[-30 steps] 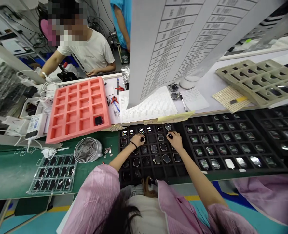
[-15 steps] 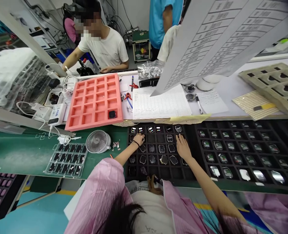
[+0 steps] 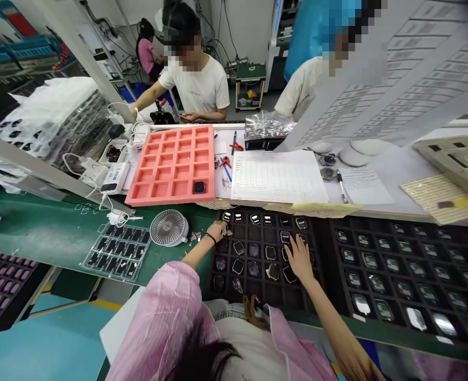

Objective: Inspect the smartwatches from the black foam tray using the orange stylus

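A black compartment tray lies in front of me, with several square watch-like parts in its cells. Four small screens, one of them a lit screen, glow in its back row. My left hand is at the tray's left edge near the back, its fingers curled over a cell; whatever they pinch is too small to make out. Over the right columns, my right hand rests with fingers spread, touching the tray beside a square frame. Nothing shows in its grip.
A fan stands left of the tray, beside a clear tray of black parts. Behind are a pink foam tray and paper sheets. Another black tray is at right. A person in white sits opposite.
The whole view has turned, moving the bench scene rightward and slightly down. My left hand has shifted to the tray's left edge; my right hand stays over the right columns.
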A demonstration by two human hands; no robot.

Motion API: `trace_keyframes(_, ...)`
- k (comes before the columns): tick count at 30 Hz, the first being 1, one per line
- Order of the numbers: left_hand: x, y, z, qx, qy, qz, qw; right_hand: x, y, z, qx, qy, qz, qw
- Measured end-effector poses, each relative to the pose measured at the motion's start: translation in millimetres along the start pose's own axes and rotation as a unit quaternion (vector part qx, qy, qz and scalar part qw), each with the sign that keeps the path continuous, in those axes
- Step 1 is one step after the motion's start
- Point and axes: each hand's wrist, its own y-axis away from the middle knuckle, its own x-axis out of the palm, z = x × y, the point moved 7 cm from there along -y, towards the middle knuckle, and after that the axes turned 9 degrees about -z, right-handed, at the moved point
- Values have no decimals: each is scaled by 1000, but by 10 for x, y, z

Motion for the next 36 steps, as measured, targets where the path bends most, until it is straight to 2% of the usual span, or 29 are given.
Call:
trace_keyframes(3, -67, 28, 44, -29, 85, -18, 996, -58, 78, 377, -20, -86, -25, 996)
trace_keyframes(6, -121, 120, -28, -45, 188, -24, 981, -94, 93, 937, -69, -150, -2, 986)
trace_keyframes(7, -127, 171, -82, -47, 225, -22, 973, -135, 77, 1150, -91, -203, 8, 975)
trace_keyframes(11, -87, 459, -376, -48, 358, 1, 933, -498, -80, 1813, -142, -335, -3, 932)
trace_keyframes(14, -34, 694, -594, -54, 436, 20, 898, -824, -149, 2114, -201, -381, 6, 903)
trace_keyframes(16, -1, 819, -716, -77, 536, 42, 839, -1021, -146, 2218, -239, -394, 12, 888)
trace_keyframes(19, 10, 942, -883, -118, 670, 87, 728, -1259, -123, 2270, -269, -395, 11, 878)
trace_keyframes(20, -4, 967, -932, -124, 685, 99, 711, -1322, -116, 2277, -275, -395, 12, 876)
trace_keyframes(22, -49, 1000, -1018, -125, 696, 114, 698, -1427, -105, 2291, -281, -399, 16, 873)
trace_keyframes(25, -110, 1036, -1123, -107, 696, 121, 700, -1567, -91, 2317, -288, -413, 4, 864)
trace_keyframes(28, -100, 1092, -1193, -100, 706, 129, 689, -1675, -70, 2347, -284, -426, -15, 859)
trace_keyframes(32, -65, 1175, -1226, -112, 744, 132, 646, -1715, -34, 2399, -282, -429, 19, 858)
trace_keyframes(36, -66, 1252, -1261, -116, 751, 149, 633, -1726, -11, 2397, -275, -447, 31, 850)
